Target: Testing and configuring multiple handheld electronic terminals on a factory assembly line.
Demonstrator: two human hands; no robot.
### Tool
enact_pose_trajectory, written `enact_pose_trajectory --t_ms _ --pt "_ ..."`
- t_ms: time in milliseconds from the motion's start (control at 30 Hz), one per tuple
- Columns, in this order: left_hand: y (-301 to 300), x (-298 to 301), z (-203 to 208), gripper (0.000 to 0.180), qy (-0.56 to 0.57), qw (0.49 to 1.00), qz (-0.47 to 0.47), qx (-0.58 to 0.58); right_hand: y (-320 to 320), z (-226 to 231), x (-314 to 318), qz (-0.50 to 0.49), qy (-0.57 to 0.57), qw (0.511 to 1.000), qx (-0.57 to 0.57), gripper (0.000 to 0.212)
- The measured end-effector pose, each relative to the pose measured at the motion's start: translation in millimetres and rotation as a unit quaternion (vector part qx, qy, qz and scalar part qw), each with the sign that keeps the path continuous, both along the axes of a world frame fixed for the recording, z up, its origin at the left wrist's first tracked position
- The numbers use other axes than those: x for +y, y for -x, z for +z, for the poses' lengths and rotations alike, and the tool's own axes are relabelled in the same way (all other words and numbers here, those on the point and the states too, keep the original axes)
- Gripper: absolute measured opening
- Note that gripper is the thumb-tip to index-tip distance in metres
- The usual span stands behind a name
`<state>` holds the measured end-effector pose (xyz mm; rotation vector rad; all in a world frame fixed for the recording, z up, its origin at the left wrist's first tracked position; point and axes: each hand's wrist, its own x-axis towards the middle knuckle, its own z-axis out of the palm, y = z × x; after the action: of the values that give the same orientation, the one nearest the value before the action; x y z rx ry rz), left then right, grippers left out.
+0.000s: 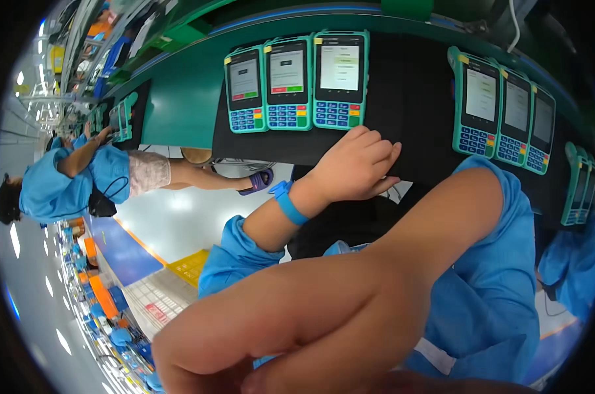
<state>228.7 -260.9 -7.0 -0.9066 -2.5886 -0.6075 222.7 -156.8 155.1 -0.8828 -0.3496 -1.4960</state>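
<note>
My left hand [356,164], with a blue wristband [289,203], is at the near edge of the black mat [402,125]. Its fingers curl into a loose fist, and nothing shows in them. Just beyond the knuckles stands a teal card payment terminal [337,79] with a lit screen. Two similar terminals, one in the middle [288,82] and one at the left [245,88], stand beside it. My right arm crosses in front of me, and my right hand [258,322] looms large, very close to the camera. It is bent, with its fingertips hidden or cut off.
To the right, three more terminals [504,108] stand side by side on the mat, with others [578,184] farther right. At left, a person in blue [80,174] works at the same bench. A yellow crate [189,266] is on the floor. A white cable [513,26] hangs behind.
</note>
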Motion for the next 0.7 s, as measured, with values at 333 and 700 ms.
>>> enact_pose_trajectory --t_ms 333,700 --pt "-5 0 2 0.039 -0.012 1.000 0.008 0.004 19 -3 -23 0.224 0.004 0.974 -0.025 0.030" --pt "-46 -53 21 0.036 -0.125 0.921 0.342 0.135 21 -11 -15 0.139 -0.104 0.985 -0.019 0.032"
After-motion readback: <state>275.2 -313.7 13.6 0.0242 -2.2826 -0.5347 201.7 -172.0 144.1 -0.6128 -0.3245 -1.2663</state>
